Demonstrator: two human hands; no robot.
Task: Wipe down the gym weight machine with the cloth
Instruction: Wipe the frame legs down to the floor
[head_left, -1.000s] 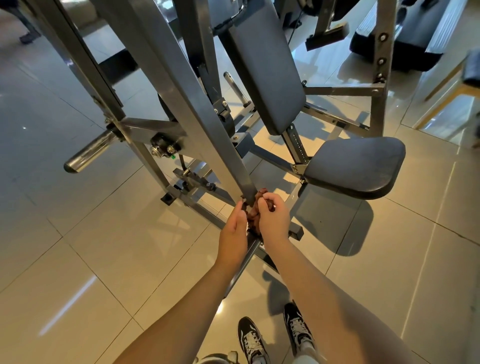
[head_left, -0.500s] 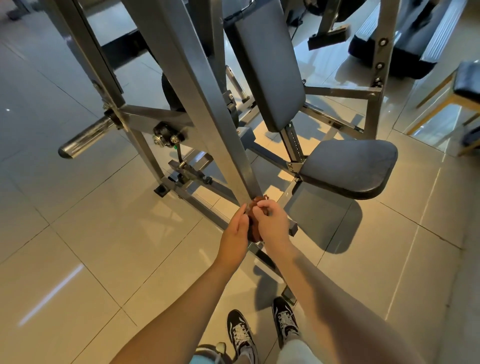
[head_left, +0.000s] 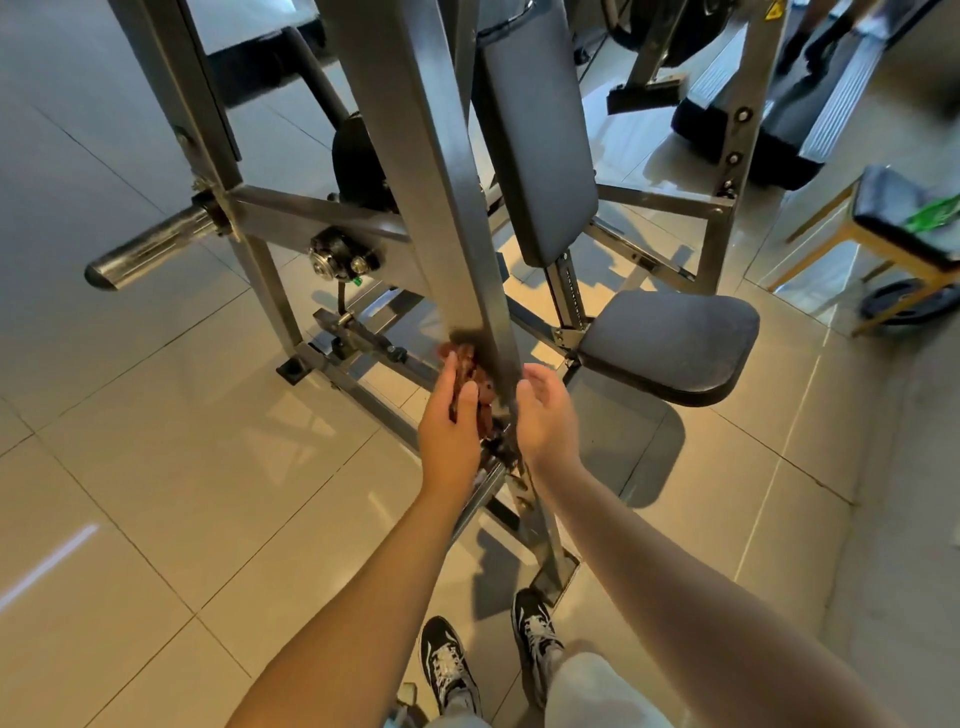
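Note:
A grey steel weight machine fills the middle of the view, with a thick slanted bar (head_left: 441, 208) running down toward me. Against the lower left side of that bar sits a crumpled dark red cloth (head_left: 470, 382). My left hand (head_left: 449, 421) grips the cloth and holds it on the bar. Just right of the bar, my right hand (head_left: 543, 415) hovers with relaxed, slightly bent fingers and holds nothing. The bar's bottom joint is partly hidden behind both hands.
The machine's dark padded seat (head_left: 670, 343) and backrest (head_left: 535, 135) stand to the right. A chrome weight peg (head_left: 150, 249) juts out at left. A wooden stool (head_left: 904, 228) and a weight plate (head_left: 909, 301) are at far right. My shoes (head_left: 447, 665) stand on the tiled floor.
My right hand has let go of the cloth and moved off to the right of the bar. The left hand has taken the cloth alone and slid it slightly up the bar.

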